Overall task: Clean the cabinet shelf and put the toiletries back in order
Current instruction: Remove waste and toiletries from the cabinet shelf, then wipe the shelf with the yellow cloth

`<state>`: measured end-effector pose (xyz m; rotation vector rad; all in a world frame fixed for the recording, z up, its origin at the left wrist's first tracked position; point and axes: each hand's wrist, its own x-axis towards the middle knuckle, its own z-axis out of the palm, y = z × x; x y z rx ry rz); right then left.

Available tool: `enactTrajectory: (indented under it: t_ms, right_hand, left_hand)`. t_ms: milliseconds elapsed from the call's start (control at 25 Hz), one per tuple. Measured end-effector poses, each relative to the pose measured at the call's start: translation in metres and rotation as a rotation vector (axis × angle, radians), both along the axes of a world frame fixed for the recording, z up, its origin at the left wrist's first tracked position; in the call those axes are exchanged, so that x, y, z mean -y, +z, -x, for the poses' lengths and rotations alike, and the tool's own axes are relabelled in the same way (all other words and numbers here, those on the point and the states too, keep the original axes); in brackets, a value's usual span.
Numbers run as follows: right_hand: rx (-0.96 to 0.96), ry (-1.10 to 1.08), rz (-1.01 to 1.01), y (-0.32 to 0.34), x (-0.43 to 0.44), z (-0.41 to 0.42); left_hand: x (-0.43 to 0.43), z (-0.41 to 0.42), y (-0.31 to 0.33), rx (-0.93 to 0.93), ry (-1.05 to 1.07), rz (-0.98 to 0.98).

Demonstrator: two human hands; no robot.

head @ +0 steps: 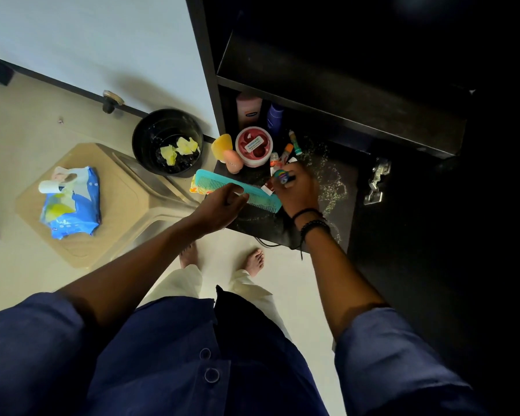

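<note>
The left hand (222, 207) pinches the comb (237, 190) at mid-length. The comb's long axis runs from far left to near right, its far end overhanging the shelf's left front corner. The right hand (297, 192) lies just beside the comb's near end, fingers curled round a small tube (281, 177) resting on the shelf (261, 223).

The left hand is better placed to set the comb down. Free space lies to the right, where speckled residue (330, 181) covers the dark surface; wiping appears unfinished.

A jar (253, 147) and bottles (248, 109) crowd the far left corner. On the floor to the left stand a bin (167, 142) and a stool (117, 199) bearing a pack of wipes (72, 202).
</note>
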<state>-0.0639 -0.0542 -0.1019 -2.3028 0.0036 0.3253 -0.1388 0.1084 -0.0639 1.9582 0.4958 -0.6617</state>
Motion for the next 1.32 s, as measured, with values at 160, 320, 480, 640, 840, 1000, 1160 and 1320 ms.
enactTrajectory:
  t_ms: [160,320,480,640,840,1000,1160,1320]
  right_hand:
    - [-0.032,0.03,0.067,-0.01,-0.025,0.004]
    - [-0.062,0.068,0.09,-0.015,-0.051,0.009]
    - [0.013,0.023,0.09,-0.017,-0.04,0.012]
    - [0.063,0.054,0.092,-0.007,-0.044,0.038]
    - [0.118,0.243,0.036,0.011,-0.07,0.077]
    - [0.079,0.437,0.033,0.017,-0.128,0.096]
    - [-0.011,0.529,0.019,0.015,-0.197,0.11]
    - [-0.121,0.651,0.052,0.003,-0.278,0.124]
  left_hand:
    - [-0.003,0.004,-0.001,0.001,0.002,0.016]
    - [-0.024,0.018,-0.009,0.003,0.079,0.014]
    - [-0.028,0.022,-0.012,0.035,0.069,0.019]
    - [-0.035,0.033,-0.008,0.066,0.076,0.007]
    - [-0.064,0.057,-0.004,0.122,0.123,-0.035]
    - [-0.118,0.088,-0.007,0.126,0.315,-0.103]
    - [-0.189,0.12,-0.015,0.052,0.461,-0.133]
    - [-0.267,0.151,-0.038,0.009,0.55,-0.175]
